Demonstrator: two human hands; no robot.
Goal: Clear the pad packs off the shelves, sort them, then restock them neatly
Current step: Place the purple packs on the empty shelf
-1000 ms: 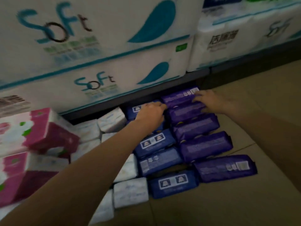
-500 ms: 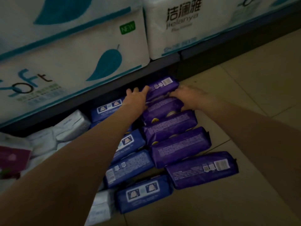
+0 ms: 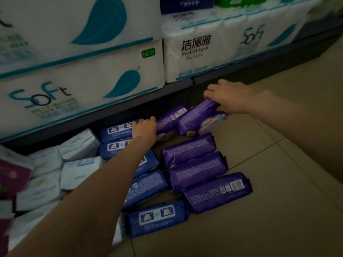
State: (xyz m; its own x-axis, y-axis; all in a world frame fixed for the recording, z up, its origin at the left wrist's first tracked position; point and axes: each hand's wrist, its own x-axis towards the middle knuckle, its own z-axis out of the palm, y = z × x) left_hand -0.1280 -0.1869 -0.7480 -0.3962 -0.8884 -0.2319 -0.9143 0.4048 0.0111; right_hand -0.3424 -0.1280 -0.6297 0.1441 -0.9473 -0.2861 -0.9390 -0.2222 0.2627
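Here, a tilted purple pack (image 3: pixel 199 120) is grasped by the right hand (image 3: pixel 229 96) at 1 o'clock; the next purple pack (image 3: pixel 169 117) is gripped by the left hand (image 3: pixel 145 127).

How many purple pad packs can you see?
5. One lifted in the right hand, one by the shelf base under the left hand, three in a row on the floor. More may be hidden.

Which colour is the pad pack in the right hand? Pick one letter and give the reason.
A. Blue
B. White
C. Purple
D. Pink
C: the right hand grips the end of a purple pad pack tilted up off the floor tiles, at the far end of the purple row; the blue pad packs lie flat nearer the left hand.
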